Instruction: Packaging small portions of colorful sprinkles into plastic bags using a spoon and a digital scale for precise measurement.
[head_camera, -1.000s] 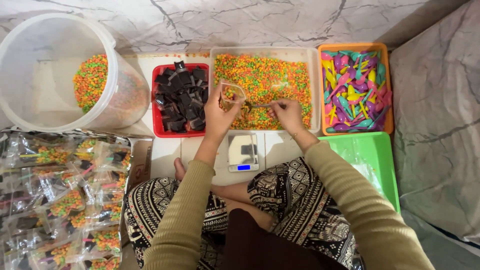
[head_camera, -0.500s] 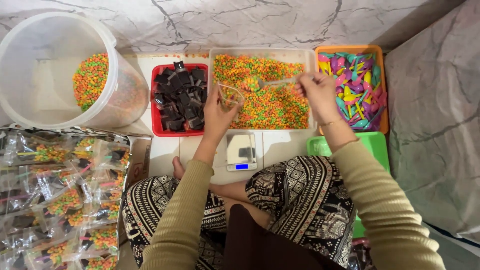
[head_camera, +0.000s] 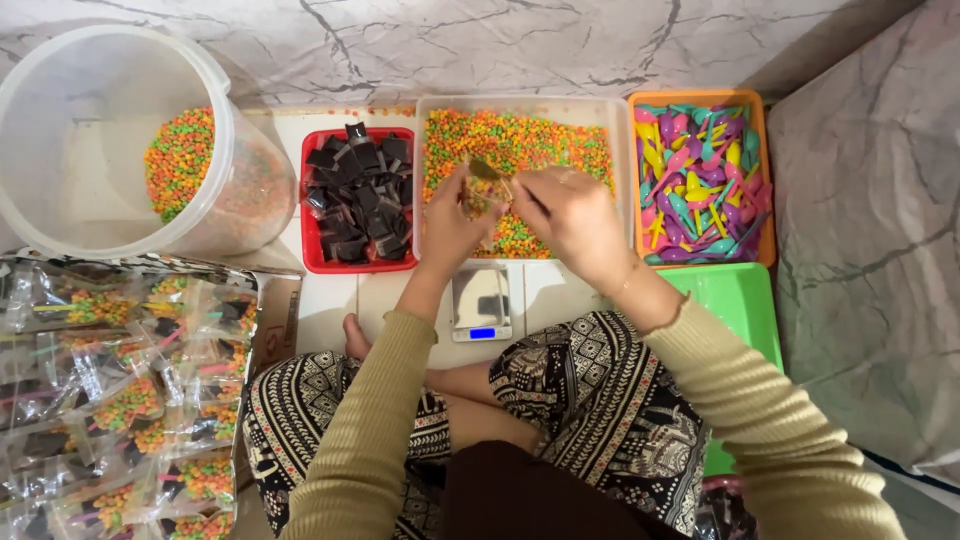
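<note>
Small bag (head_camera: 484, 195): mostly covered between the hands, contents too small to tell.
Green tray (head_camera: 745, 310): right of the hands, partly hidden by the right sleeve.
Filled packets (head_camera: 120, 400): cut off at left edge.

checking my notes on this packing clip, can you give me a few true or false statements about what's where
1. The left hand holds a small clear bag over the white tray. True.
2. The red tray holds coloured spoons. False: it holds dark pieces; the spoons are in the orange tray.
3. The scale sits in front of the white tray, near the person's knees. True.
4. The big bucket lies to the right. False: it is at the far left.
5. The right hand rests on the green tray. False: it is up at the bag.
</note>
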